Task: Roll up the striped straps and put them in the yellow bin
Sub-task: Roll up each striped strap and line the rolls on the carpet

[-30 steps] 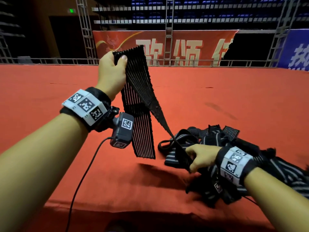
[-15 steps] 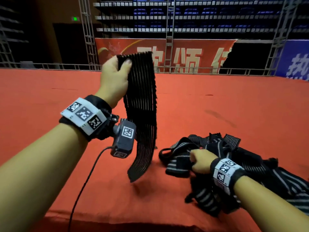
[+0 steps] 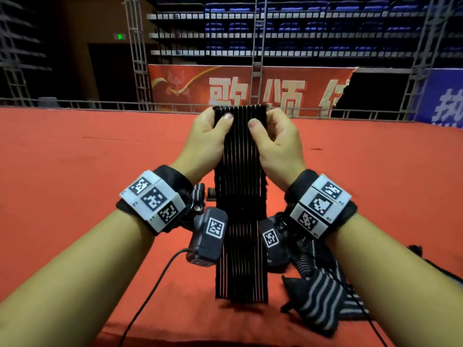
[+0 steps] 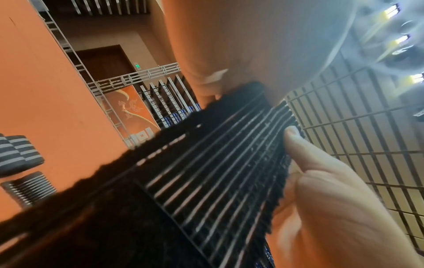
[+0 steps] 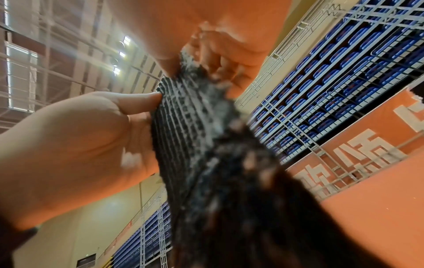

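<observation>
Strap pile (image 3: 323,294) behind right forearm

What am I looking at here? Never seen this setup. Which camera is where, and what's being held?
No robot: a person with cameras strapped on. The wide picture comes from a head camera looking down at both arms; the other two come from cameras on each wrist, looking along the fingers. The left hand and right hand each pinch a top corner of one striped strap, which hangs down to the red table. More straps lie in a heap at the right. No yellow bin is visible.
</observation>
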A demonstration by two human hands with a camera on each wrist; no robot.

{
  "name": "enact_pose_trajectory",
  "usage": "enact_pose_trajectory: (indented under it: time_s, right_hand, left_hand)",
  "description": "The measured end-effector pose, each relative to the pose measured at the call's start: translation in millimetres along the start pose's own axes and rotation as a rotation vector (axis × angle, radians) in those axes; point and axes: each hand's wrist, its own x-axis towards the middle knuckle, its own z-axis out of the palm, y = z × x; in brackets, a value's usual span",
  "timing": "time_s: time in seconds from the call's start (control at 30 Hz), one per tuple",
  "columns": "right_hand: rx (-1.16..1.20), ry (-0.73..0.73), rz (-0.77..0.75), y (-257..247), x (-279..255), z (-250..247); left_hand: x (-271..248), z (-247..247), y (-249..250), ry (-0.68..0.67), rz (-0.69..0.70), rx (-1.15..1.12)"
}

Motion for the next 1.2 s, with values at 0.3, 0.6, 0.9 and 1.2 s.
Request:
enact_pose_trajectory:
  time_s: [0.3,0.6,0.9,1.2]
  right_hand:
    - [-0.123,0.089,-0.206,-17.2,-0.3,-17.7]
    - [0.053,0.082,0.003,-40.3,5.1,-9.3]
    - [0.214,0.013,0.247,-45.8,15.6,-15.0]
    - [0.052,-0.292,0.142,-38.1,9.8,-34.6]
  left_hand:
    - [-16.3,-0.5,23.3,-0.059,-0.065,-0.072]
    - [-22.6,17.1,38.7,0.076,-0.107,-0.233]
    - [-24.8,10.1,36.6,0.077,-0.051,-0.131]
    - [-26.7,1.7,29.8,-0.036,-0.063,0.002]
